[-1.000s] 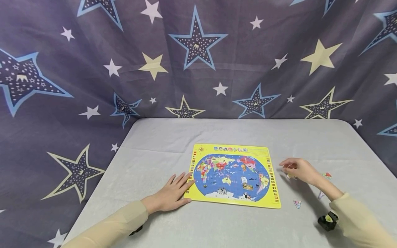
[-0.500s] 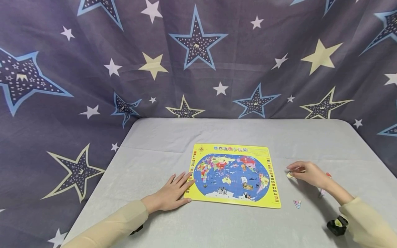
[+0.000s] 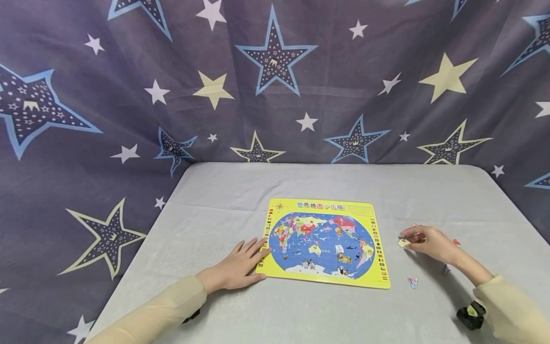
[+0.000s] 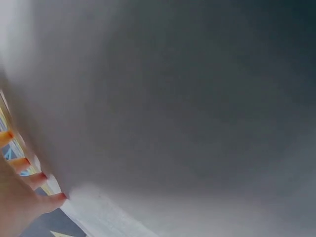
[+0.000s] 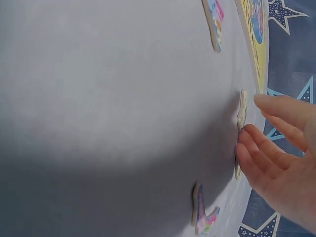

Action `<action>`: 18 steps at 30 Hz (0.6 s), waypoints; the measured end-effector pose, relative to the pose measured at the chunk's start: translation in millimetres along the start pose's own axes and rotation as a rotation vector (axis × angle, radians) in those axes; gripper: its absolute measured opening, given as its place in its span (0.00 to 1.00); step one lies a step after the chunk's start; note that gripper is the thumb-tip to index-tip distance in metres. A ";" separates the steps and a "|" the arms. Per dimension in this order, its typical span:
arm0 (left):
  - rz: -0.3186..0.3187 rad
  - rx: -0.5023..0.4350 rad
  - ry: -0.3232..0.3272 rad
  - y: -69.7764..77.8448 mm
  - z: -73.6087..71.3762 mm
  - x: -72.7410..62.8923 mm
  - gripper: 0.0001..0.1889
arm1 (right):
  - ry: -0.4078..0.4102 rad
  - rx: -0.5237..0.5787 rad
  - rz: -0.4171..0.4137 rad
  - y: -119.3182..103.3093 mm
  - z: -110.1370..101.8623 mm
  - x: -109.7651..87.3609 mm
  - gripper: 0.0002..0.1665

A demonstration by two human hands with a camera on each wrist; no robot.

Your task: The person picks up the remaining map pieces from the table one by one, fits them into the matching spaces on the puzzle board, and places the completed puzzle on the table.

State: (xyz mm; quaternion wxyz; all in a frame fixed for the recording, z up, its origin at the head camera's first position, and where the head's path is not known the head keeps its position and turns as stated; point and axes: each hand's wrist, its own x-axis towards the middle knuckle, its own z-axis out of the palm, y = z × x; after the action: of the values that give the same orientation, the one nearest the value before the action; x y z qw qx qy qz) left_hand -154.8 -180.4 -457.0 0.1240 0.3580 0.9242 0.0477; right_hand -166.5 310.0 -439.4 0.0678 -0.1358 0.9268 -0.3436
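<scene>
A yellow-bordered world map puzzle board lies flat on the table. My left hand rests with spread fingers at its left edge, fingertips over the border. To the right of the board, my right hand is lowered over loose puzzle pieces. Under its fingertips sits a pale yellow puzzle piece. In the right wrist view, thumb and fingers stand apart beside that wooden piece, and the fingertips overlap a second piece just below it.
A small striped puzzle piece lies nearer me, right of the board. A red-topped piece and a purplish piece show partly behind my right wrist. A star-patterned curtain hangs behind the grey-covered table.
My right hand has shifted right and slightly towards me, from beside the board's edge to over the pale yellow piece. The left hand and the board have stayed put.
</scene>
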 end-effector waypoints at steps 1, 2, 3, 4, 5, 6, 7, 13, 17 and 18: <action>-0.002 0.002 -0.003 -0.2 -0.2 0.1 0.35 | 0.000 0.001 0.000 0.3 0.1 0.3 0.19; -0.003 0.002 -0.005 -0.2 -0.4 0.2 0.35 | 0.001 0.000 -0.002 0.7 0.1 0.6 0.19; -0.003 0.002 -0.007 -0.2 -0.7 0.3 0.35 | 0.002 0.000 -0.004 1.1 0.2 0.9 0.19; -0.004 0.002 -0.008 -0.3 -0.9 0.5 0.35 | 0.003 -0.003 -0.005 1.4 0.2 1.1 0.19; -0.003 0.002 -0.009 -0.4 -1.0 0.6 0.35 | 0.005 -0.004 -0.006 1.7 0.2 1.2 0.19; -0.003 0.000 -0.009 -0.2 -1.4 0.7 0.35 | 0.005 -0.005 -0.006 1.9 0.2 1.4 0.19; -0.002 -0.002 -0.009 -0.2 -1.7 0.7 0.35 | 0.005 -0.007 -0.007 2.5 0.4 1.6 0.19; 0.004 -0.006 0.004 -1.2 -1.9 0.9 0.35 | 0.000 -0.025 -0.014 6.3 1.9 4.1 0.20; 0.002 -0.016 0.013 -1.7 -2.7 0.9 0.35 | 0.000 -0.038 -0.017 8.8 2.7 5.5 0.20; 0.002 -0.020 0.015 -1.7 -3.1 1.0 0.35 | 0.001 -0.041 -0.017 9.3 2.9 5.7 0.20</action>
State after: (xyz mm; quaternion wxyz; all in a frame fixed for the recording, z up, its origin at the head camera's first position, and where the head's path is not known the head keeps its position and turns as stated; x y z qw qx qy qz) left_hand -157.4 -181.1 -454.5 0.1205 0.3573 0.9243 0.0599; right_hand -173.2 313.3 -447.9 0.0617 -0.1451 0.9324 -0.3253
